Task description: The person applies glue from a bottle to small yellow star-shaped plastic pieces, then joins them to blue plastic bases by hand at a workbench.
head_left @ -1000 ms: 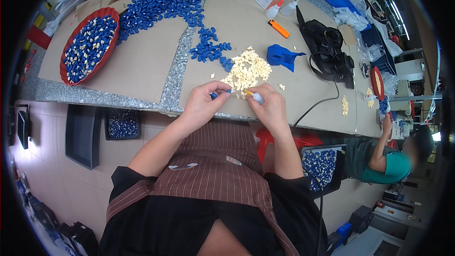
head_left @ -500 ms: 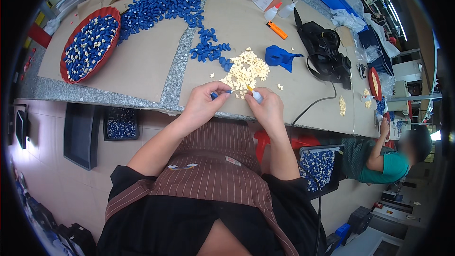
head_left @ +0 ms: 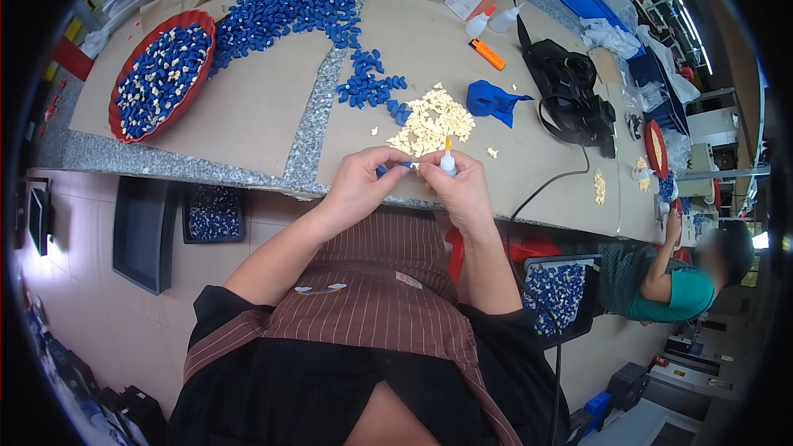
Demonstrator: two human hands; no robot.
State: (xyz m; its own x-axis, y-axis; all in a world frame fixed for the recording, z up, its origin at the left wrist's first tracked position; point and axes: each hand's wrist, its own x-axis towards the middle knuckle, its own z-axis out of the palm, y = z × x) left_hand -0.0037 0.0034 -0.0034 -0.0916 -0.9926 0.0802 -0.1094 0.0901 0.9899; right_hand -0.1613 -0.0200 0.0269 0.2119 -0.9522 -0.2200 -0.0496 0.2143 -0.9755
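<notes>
My left hand pinches a small blue piece at the fingertips, with more blue showing between its fingers. Facing it, my right hand is closed around a small white glue bottle whose yellowish tip points up. Thumb and forefinger of that hand also hold a tiny cream piece against the end of the blue piece. Just beyond both hands lies a heap of cream pieces. Several loose blue pieces are to its left, joining a larger blue pile farther back.
At the left stands a red scalloped bowl of blue-and-cream pieces. Toward the right lie a blue cloth, an orange lighter-shaped item, two squeeze bottles and black strapped gear with a cable. A person works at far right.
My right hand has come closer to the left, bringing a cream piece against the blue one. The glue bottle has turned from tilted to upright.
</notes>
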